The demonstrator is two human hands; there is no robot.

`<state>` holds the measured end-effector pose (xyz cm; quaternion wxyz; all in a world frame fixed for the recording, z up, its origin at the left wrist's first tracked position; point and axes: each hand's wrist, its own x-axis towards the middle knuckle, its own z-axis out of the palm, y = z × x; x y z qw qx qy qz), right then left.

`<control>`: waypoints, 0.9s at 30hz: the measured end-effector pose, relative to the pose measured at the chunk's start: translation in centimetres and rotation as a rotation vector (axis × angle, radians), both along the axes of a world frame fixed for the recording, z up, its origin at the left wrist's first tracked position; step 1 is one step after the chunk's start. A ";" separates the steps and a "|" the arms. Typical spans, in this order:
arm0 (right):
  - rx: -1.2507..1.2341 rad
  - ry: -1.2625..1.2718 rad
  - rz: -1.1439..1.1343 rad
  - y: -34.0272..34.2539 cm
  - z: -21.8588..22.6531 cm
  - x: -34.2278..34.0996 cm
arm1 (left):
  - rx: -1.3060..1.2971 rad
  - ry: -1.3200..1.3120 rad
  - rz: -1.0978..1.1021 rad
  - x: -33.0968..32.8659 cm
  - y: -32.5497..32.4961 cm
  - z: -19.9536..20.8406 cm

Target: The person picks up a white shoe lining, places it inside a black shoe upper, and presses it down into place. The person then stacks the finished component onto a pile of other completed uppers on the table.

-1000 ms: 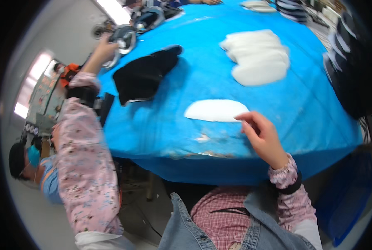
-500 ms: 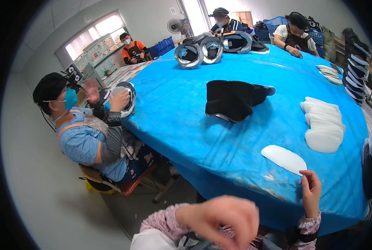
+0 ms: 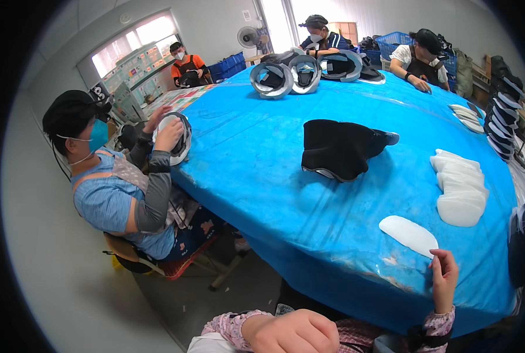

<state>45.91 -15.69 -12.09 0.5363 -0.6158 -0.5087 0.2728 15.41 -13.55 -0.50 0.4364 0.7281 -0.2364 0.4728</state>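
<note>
My right hand (image 3: 445, 276) is at the table's near edge, thumb and fingertips pinched on the near end of a flat white insole-shaped pad (image 3: 408, 235). The rest of that pad lies on the blue table cover. Low in the view, close to my body, my left hand (image 3: 298, 332) is curled with its knuckles up; its fingertips are hidden, so whatever they may hold does not show. Beyond the single pad, a fanned stack of similar white pads (image 3: 459, 188) lies on the right. A folded black fabric piece (image 3: 339, 148) with a pale tip rests mid-table.
A blue cover (image 3: 245, 176) drapes the table. A co-worker (image 3: 124, 188) on the left handles a grey-rimmed round piece (image 3: 180, 138). Similar rounded pieces (image 3: 271, 80) stand at the far side, near other seated people. Dark stacked pieces (image 3: 502, 126) rise along the right edge.
My left hand has dropped lower and leftward, turning knuckles up. My right hand stays at the pad's end. The left co-worker's raised hand has come down to the round piece.
</note>
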 end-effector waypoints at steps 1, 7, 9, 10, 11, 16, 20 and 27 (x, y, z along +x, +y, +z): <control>0.005 -0.001 -0.003 0.0 0.0 0.0 | 0.010 -0.001 -0.014 0.0 0.1 0.1; 0.052 0.014 -0.063 -0.1 -0.3 0.1 | 0.134 0.014 -0.068 0.7 0.5 0.8; 0.063 0.002 -0.046 0.0 -0.4 0.2 | 0.124 0.061 -0.052 0.9 0.5 1.3; 0.058 0.007 -0.061 0.1 -0.4 0.0 | 0.120 0.066 -0.067 0.6 0.4 1.6; 0.044 -0.007 -0.056 0.1 -0.6 0.1 | 0.130 0.079 0.025 0.4 0.8 1.4; 0.018 0.002 -0.065 -0.4 -0.4 0.6 | 0.185 0.078 0.394 -0.6 2.6 2.1; 0.032 0.014 -0.011 0.6 -0.3 -0.8 | 0.068 -0.128 0.652 1.5 2.1 3.7; 0.050 0.011 -0.073 -0.1 -0.8 0.6 | 0.173 -0.294 0.267 4.7 2.7 3.5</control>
